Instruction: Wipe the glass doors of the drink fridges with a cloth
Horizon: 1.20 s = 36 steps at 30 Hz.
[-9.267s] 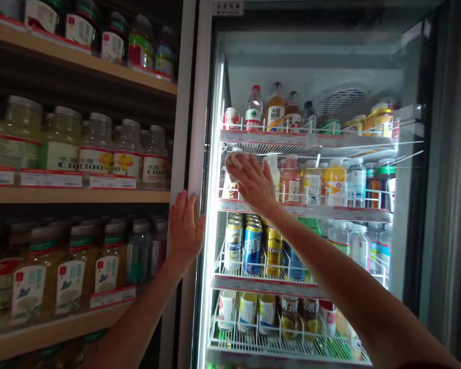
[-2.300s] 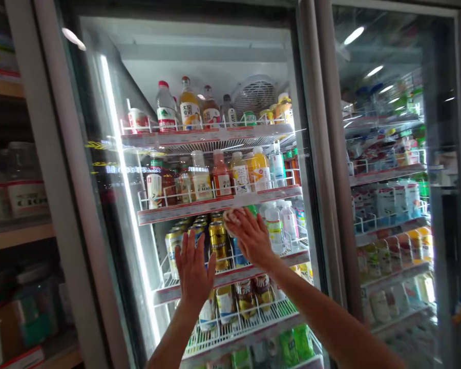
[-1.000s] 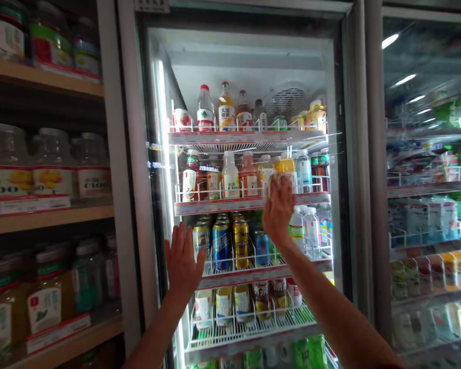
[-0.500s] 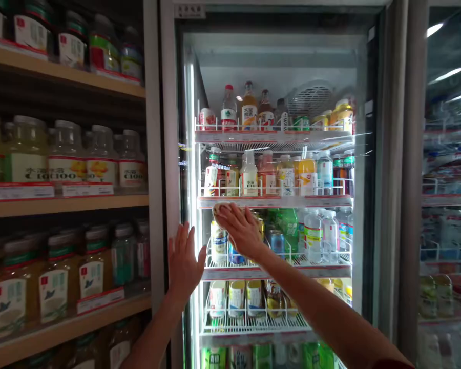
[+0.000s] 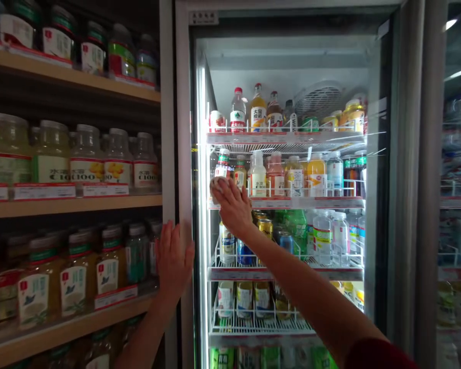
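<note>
My right hand (image 5: 234,207) presses a pale cloth (image 5: 219,187) with dark marks against the glass door (image 5: 288,56) of a lit drinks cooler. The cloth is on the left part of the pane, in front of the second shelf's bottles, and is partly covered by the fingers. My left hand (image 5: 174,259) is open, fingers pointing up, at the cooler's metal frame (image 5: 184,169); whether the palm touches it is hard to tell. Behind the glass, a bottle with a green and red cap (image 5: 223,159) shows just above the cloth.
Wooden shelves (image 5: 72,202) with rows of bottled drinks stand close on the left. Inside the cooler, wire racks (image 5: 261,325) hold bottles and cans. A second glass-fronted cooler (image 5: 459,205) stands on the right.
My right hand has moved the cloth up and leftward over the glass. My left hand has shifted left and slightly down along the frame. The view has turned a little left.
</note>
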Available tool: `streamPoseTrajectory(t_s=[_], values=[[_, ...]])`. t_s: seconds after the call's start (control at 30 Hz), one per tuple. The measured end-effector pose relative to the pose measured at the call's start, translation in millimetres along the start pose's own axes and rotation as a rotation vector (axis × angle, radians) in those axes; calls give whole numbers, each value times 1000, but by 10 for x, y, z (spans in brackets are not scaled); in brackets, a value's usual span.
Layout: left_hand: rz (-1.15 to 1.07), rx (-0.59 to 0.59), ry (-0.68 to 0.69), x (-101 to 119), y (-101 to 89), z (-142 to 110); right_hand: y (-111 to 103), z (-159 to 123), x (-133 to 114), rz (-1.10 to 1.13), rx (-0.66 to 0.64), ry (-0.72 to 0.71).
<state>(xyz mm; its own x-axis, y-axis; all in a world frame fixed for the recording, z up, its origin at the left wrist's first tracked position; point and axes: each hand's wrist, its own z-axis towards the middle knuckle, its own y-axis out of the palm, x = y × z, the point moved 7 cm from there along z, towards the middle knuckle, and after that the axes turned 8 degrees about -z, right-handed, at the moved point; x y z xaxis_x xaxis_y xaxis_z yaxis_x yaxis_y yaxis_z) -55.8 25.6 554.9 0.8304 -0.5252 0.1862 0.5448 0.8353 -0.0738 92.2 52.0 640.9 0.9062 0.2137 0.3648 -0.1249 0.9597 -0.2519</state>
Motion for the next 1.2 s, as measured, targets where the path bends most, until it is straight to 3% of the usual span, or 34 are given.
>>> streamPoseTrajectory(t_s=[0.07, 0.2, 0.27, 0.4, 0.43, 0.57, 0.6, 0.77, 0.93, 0.97, 1.07, 1.1, 1.2], values=[[-10, 11, -1, 12, -26, 25, 35, 25, -34, -10, 6, 29], [-29, 14, 8, 27, -63, 48, 149, -269, -495, -5, -13, -381], [-33, 18, 6, 22, -71, 66, 130, -282, -492, -6, -16, -398], [-48, 28, 17, 73, -50, 124, -35, 4, 1, -12, -13, -54], [-56, 28, 25, 103, -38, 137, -70, 23, 70, -16, -14, -47], [-87, 8, 44, 236, 38, 182, -118, -168, 64, -51, -54, -342], [-96, 3, 43, 266, 67, 194, -130, -209, 113, -63, -65, -357], [-123, -8, 59, 461, 271, 253, -334, -248, 776, -120, -19, 44], [-112, -57, 73, 728, 497, 337, -414, -577, 1043, -133, -68, -226], [-109, -62, 83, 786, 533, 366, -460, -613, 1208, -155, -49, -158], [-96, -68, 108, 944, 640, 463, -683, -709, 1839, -237, 76, 259], [-89, -73, 111, 989, 681, 490, -736, -748, 1970, -252, 98, 309], [-65, -68, 111, 1087, 789, 531, -757, -833, 2110, -249, 27, 94]])
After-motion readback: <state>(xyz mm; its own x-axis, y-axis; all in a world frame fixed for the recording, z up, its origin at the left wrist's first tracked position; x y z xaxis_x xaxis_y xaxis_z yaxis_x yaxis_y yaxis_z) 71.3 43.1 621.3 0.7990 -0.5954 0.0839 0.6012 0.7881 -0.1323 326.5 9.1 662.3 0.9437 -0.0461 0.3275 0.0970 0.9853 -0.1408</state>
